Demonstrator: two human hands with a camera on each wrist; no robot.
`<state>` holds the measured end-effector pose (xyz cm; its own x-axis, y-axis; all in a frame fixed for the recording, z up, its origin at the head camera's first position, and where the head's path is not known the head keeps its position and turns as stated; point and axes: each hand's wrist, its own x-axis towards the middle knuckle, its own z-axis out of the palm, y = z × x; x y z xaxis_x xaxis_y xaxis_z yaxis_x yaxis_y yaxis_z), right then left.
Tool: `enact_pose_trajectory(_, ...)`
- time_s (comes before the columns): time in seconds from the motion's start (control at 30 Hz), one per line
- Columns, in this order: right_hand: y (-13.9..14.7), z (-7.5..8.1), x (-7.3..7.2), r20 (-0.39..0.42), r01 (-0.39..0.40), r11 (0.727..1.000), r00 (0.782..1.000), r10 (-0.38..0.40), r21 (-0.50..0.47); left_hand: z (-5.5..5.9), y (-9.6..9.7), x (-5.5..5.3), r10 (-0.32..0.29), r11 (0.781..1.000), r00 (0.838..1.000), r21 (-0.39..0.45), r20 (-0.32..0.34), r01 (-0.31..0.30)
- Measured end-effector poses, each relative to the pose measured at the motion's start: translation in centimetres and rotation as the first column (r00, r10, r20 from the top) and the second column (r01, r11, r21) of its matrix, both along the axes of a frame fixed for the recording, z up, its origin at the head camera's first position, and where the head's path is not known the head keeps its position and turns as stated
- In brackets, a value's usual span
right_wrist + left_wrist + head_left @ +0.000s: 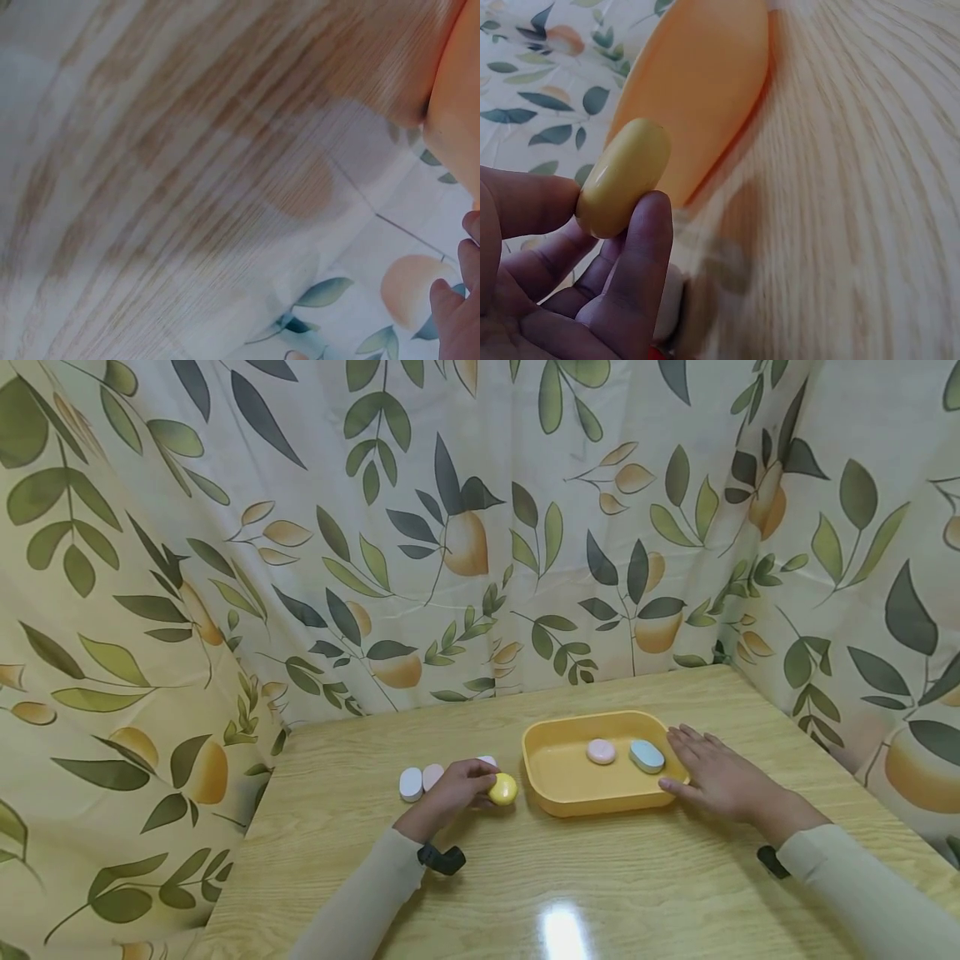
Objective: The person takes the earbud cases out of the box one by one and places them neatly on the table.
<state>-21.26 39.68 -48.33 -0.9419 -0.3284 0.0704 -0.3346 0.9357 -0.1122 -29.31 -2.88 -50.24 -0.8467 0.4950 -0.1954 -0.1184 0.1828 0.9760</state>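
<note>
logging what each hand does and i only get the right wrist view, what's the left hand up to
Observer: The left hand is pinching a glossy yellow piece between thumb and finger.
Operator: ok, anything in the orange tray
Observer: Two pieces lie in it, a pink piece and a light blue piece.
Operator: any outside it
Observer: Yes, a white piece is on the table, to the left of the left hand in the head view.

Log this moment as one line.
left hand: pinches yellow piece | right hand: at orange tray's right end | inside tray: pink piece, blue piece
</note>
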Motion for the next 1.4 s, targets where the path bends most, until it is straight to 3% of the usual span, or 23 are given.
enact_pose_trajectory(0.5,0.0,0.1,-0.1,0.020,-0.003,1.000,1.000,0.003,-0.002,-1.6,-1.5,-0.1,0.033,0.999,0.999,-0.042,0.001,-0.033)
enact_pose_trajectory(1.0,-0.1,0.2,0.0,0.022,-0.002,1.000,1.000,0.003,-0.010,-1.8,-1.9,0.4,0.013,0.996,1.000,-0.085,0.012,-0.012)
enact_pose_trajectory(1.4,0.1,-0.2,-0.1,0.015,0.001,1.000,1.000,-0.001,-0.013,-2.1,-1.6,0.6,0.044,0.990,0.996,-0.132,-0.074,-0.053)
